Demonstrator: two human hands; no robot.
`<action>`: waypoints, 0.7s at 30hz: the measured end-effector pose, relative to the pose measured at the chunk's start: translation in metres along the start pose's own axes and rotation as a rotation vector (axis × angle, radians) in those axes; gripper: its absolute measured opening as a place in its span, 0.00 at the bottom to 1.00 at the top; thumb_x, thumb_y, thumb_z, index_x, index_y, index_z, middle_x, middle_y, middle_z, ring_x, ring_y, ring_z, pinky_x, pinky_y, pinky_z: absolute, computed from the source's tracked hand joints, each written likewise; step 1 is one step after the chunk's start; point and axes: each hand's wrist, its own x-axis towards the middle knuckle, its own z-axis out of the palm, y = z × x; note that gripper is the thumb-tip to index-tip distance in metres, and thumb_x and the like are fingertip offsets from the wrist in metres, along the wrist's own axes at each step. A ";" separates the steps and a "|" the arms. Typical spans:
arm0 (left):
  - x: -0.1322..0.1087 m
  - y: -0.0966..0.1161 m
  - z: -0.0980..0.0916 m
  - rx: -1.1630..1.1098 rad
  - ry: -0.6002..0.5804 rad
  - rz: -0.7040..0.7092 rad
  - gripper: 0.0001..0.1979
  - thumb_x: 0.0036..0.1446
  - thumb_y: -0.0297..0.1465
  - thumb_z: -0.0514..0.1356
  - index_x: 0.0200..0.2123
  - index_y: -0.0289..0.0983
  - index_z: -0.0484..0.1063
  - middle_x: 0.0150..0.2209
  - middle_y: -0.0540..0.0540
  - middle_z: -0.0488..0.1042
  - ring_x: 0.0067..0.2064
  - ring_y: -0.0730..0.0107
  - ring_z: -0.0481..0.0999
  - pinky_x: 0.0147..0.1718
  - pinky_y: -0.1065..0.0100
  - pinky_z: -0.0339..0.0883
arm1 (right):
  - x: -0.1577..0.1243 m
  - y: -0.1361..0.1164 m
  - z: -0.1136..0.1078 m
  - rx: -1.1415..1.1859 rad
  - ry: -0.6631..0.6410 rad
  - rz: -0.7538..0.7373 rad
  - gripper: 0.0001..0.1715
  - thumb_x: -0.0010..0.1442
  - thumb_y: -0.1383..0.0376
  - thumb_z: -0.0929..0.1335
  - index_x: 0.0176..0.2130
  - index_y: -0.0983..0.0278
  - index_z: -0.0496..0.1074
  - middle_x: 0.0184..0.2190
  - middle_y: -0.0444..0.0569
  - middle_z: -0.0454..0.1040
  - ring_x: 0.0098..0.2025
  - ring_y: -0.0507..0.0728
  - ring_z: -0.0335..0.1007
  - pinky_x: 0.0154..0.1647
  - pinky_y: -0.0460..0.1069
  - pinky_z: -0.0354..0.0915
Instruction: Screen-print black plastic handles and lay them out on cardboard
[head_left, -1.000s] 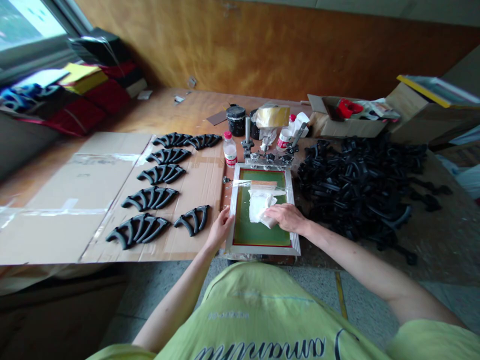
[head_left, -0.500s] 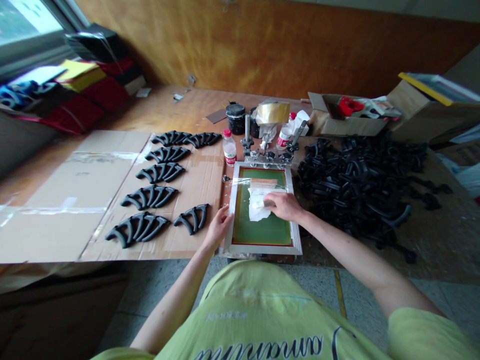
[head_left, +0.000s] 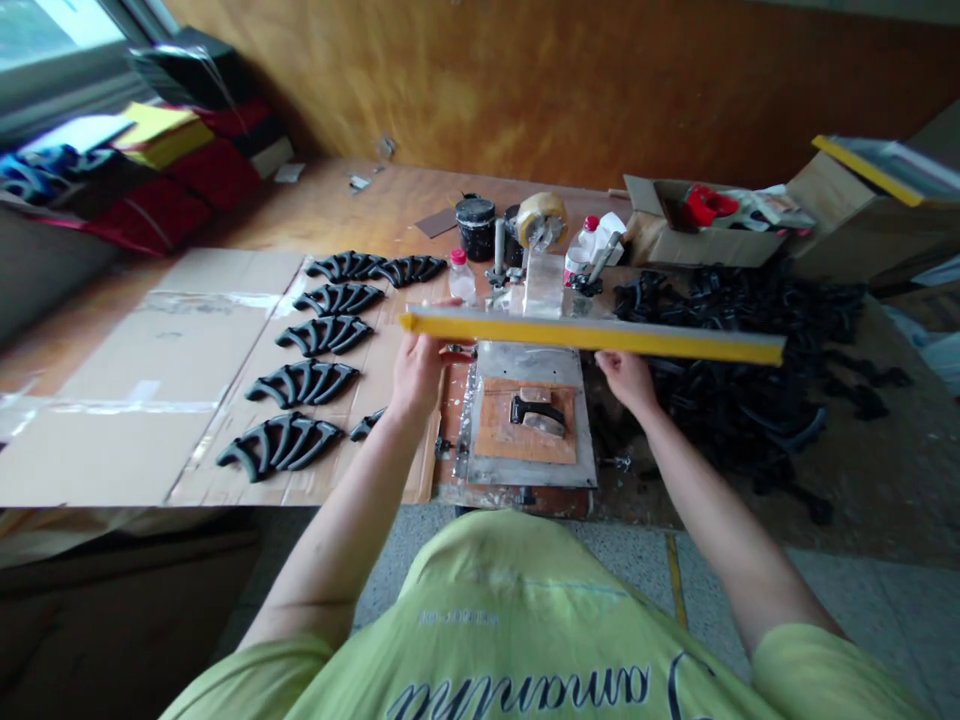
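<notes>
A long yellow-edged frame (head_left: 592, 336) is raised across my view, seen almost edge-on and slightly tilted. My left hand (head_left: 418, 368) is closed on it near its left end, partly hidden behind the edge. Just under the frame, right of the middle, my right hand (head_left: 628, 380) has its fingers curled together; what they hold is hidden. Below, a curved black plastic part (head_left: 538, 410) lies on a wooden block (head_left: 491, 435), fixed on a grey metal plate (head_left: 529, 473).
Rows of black curved parts (head_left: 304, 383) lie on cardboard (head_left: 236, 395) at left. More black parts (head_left: 720, 400) are heaped at right. Behind stand a bottle (head_left: 460, 275), a black tub (head_left: 475, 230), a tape roll (head_left: 541, 218), metal posts (head_left: 500, 245) and an open carton (head_left: 716, 250).
The green printing screen no longer lies flat, uncovering the block and black part. A yellow-edged frame is now raised. The white cloth under my right hand is out of sight; both hands moved farther up.
</notes>
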 end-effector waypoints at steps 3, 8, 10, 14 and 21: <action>0.020 0.009 0.012 -0.026 -0.023 0.011 0.26 0.63 0.53 0.47 0.46 0.38 0.70 0.38 0.43 0.78 0.37 0.70 0.79 0.29 0.72 0.72 | -0.038 -0.018 0.039 -0.041 -0.173 -0.107 0.18 0.62 0.50 0.67 0.35 0.62 0.73 0.36 0.50 0.76 0.39 0.57 0.72 0.40 0.50 0.67; -0.024 -0.026 0.018 -0.042 0.007 -0.184 0.28 0.59 0.55 0.52 0.48 0.38 0.69 0.38 0.42 0.79 0.36 0.67 0.80 0.27 0.71 0.71 | -0.069 -0.059 0.063 -0.222 -0.323 -0.163 0.12 0.66 0.57 0.66 0.37 0.65 0.70 0.38 0.58 0.75 0.44 0.63 0.71 0.44 0.53 0.64; -0.062 -0.050 0.020 0.001 -0.186 -0.480 0.31 0.54 0.57 0.57 0.45 0.36 0.71 0.37 0.38 0.80 0.37 0.61 0.80 0.26 0.69 0.72 | -0.079 -0.078 0.062 -0.195 -0.314 -0.091 0.13 0.68 0.58 0.63 0.40 0.65 0.69 0.37 0.58 0.76 0.42 0.62 0.71 0.42 0.53 0.65; -0.118 -0.089 0.019 -0.063 -0.263 -0.755 0.29 0.52 0.58 0.58 0.38 0.36 0.71 0.39 0.38 0.80 0.42 0.56 0.80 0.32 0.64 0.74 | -0.106 -0.118 0.064 -0.036 -0.273 -0.263 0.11 0.68 0.58 0.63 0.40 0.63 0.69 0.38 0.56 0.75 0.46 0.62 0.69 0.48 0.53 0.64; -0.108 -0.117 -0.075 0.160 0.133 -0.643 0.25 0.51 0.54 0.60 0.35 0.36 0.65 0.32 0.44 0.78 0.31 0.64 0.80 0.26 0.69 0.71 | -0.075 -0.037 0.040 0.036 -0.237 -0.128 0.11 0.64 0.70 0.64 0.46 0.63 0.72 0.46 0.54 0.75 0.49 0.58 0.71 0.51 0.51 0.65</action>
